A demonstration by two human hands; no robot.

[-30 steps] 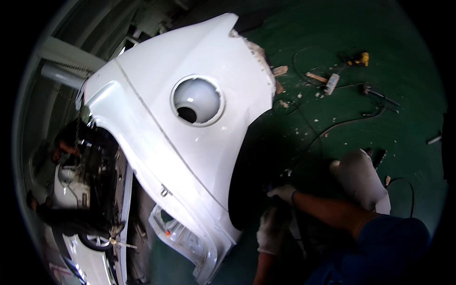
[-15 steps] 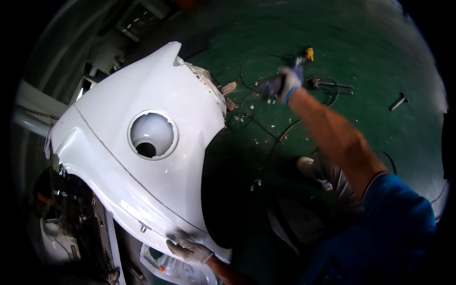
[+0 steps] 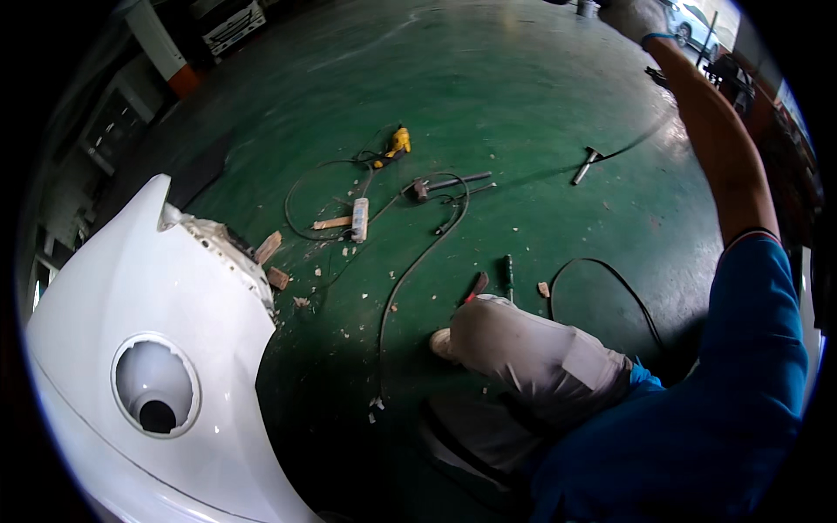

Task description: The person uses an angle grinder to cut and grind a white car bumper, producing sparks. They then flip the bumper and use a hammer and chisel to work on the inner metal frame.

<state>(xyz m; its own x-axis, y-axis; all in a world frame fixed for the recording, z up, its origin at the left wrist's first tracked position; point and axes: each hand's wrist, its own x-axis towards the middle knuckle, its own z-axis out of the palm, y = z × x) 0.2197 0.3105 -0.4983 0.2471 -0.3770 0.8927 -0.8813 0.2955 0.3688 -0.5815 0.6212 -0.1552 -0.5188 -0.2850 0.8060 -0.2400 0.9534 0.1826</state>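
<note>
High at the upper right rim, my raised right hand [image 3: 635, 17] wears a pale work glove with a blue band at the wrist. Its fingers look curled; the picture's edge cuts them off, and only a bit of something dark shows beside them. My left hand is out of the picture. At the lower left lies a white car body panel [image 3: 196, 279] with a round opening. Its torn inner edge [image 3: 231, 253] faces the green floor, next to small wood blocks [image 3: 268, 247].
On the green floor [image 3: 523, 105] are a yellow power tool [image 3: 397, 146], a power strip [image 3: 359, 220], a hammer [image 3: 423, 190], another hammer [image 3: 586, 166] and a green-handled tool [image 3: 509, 270]. A cable [image 3: 410, 270] loops near my bent leg [image 3: 532, 344]. Debris is scattered about.
The view has swung right. My right hand has gone from low over the floor, with a dark tool, up to the upper right rim. My left hand, earlier on the panel, has left the picture.
</note>
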